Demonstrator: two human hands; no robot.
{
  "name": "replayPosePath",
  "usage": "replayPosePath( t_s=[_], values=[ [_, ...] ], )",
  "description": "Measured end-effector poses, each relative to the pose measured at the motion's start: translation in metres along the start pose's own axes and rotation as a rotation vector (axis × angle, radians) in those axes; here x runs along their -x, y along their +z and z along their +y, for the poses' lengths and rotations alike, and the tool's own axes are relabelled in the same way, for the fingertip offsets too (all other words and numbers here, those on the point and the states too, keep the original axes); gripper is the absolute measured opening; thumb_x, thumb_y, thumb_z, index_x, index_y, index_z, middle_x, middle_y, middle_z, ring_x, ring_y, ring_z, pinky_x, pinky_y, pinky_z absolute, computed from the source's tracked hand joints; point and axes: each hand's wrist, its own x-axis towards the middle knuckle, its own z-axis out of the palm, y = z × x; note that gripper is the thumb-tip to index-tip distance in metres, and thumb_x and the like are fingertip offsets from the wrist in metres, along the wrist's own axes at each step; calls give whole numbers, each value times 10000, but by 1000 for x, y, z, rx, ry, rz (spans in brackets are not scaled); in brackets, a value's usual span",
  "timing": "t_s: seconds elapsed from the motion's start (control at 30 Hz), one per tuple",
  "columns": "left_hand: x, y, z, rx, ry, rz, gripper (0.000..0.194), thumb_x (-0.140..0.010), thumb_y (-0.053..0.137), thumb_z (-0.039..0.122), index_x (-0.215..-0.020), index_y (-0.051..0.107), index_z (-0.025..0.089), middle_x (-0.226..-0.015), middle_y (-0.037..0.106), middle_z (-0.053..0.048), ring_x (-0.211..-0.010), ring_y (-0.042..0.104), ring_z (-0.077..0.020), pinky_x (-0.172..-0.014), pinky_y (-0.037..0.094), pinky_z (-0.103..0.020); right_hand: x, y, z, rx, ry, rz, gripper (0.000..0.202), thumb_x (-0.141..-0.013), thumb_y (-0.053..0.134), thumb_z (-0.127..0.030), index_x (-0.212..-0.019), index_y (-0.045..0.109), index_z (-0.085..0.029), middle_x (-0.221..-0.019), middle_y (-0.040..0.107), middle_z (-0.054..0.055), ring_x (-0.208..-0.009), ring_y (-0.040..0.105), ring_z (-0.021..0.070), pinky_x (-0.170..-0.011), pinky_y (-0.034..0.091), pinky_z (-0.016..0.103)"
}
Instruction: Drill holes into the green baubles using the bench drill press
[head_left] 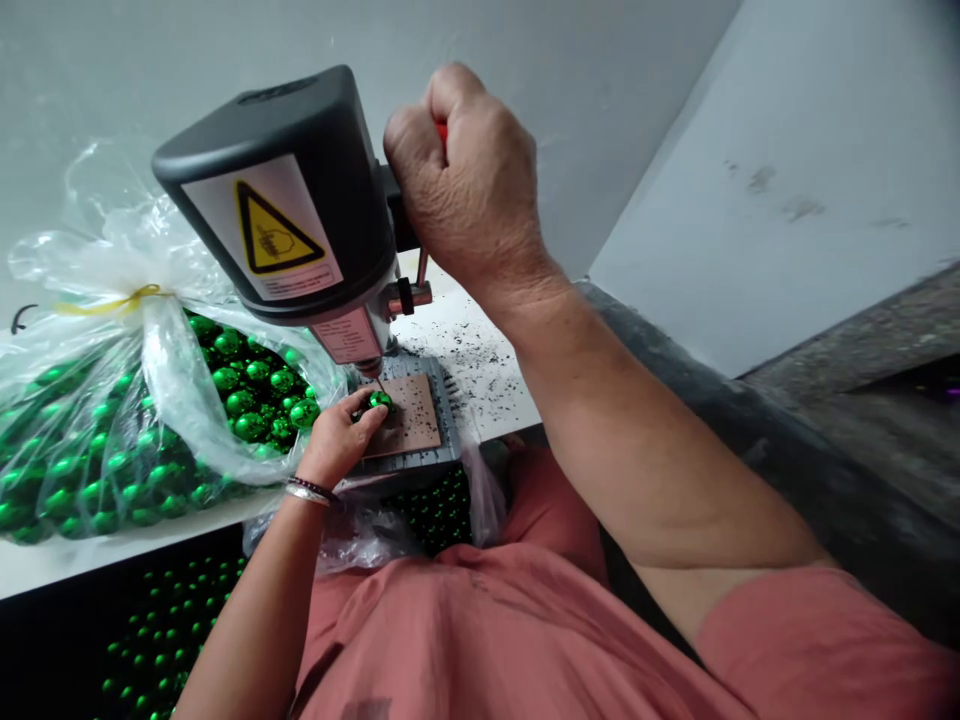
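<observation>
A shiny green ball (380,400) rests on a brown board (416,410), pinched between the thumb and fingers of my left hand (341,430). Right above it points the thin bit (380,383) of a black bench drill press (277,180); I cannot tell whether the bit touches the ball. My right hand (480,170) is up beside the drill head, its fist wrapped round the feed lever, whose red end shows between the fingers. The board lies on the drill's grey slotted base (448,425).
To the left, a clear plastic bag (161,400) tied with yellow string bulges with green balls, its side torn open. Dark chips (480,360) litter the white tabletop (517,400). More green balls (435,510) lie below the table edge, near plastic film. A pale wall stands behind.
</observation>
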Motion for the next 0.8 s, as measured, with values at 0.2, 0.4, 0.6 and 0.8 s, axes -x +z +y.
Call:
replayPosePath(
  t_s=[0.2, 0.4, 0.6, 0.8],
  values=[
    [-2, 1, 0, -40, 10, -3, 476, -767, 518, 438, -1159, 616, 187, -890, 698, -18, -864, 630, -191, -782, 476, -262, 2, 0, 1, -33, 6, -14, 217, -847, 313, -341, -749, 422, -181, -668, 289, -56, -617, 334, 43, -639, 231, 154],
    [-4, 5, 2, -132, 24, 41, 500, -758, 542, 408, -1188, 590, 158, -1079, 663, -65, -974, 604, -202, -880, 444, -295, 3, -3, -1, -28, 31, -72, 307, -845, 280, -369, -904, 498, -161, -717, 346, -67, -733, 458, 41, -689, 255, 144],
    [-9, 13, 3, -159, 150, 77, 454, -714, 608, 374, -1115, 631, 163, -1159, 616, -79, -1045, 567, -190, -956, 402, -298, 2, 0, 2, -41, 13, -49, 294, -861, 331, -377, -921, 516, -156, -716, 336, -60, -647, 335, 33, -637, 238, 138],
    [-13, 15, -1, -94, 128, 48, 471, -691, 635, 375, -1111, 633, 161, -1147, 626, -86, -1044, 574, -190, -959, 407, -308, 13, -7, 1, -42, -67, 3, 209, -858, 383, -346, -795, 471, -167, -675, 326, -57, -620, 279, 36, -629, 252, 165]
  ],
)
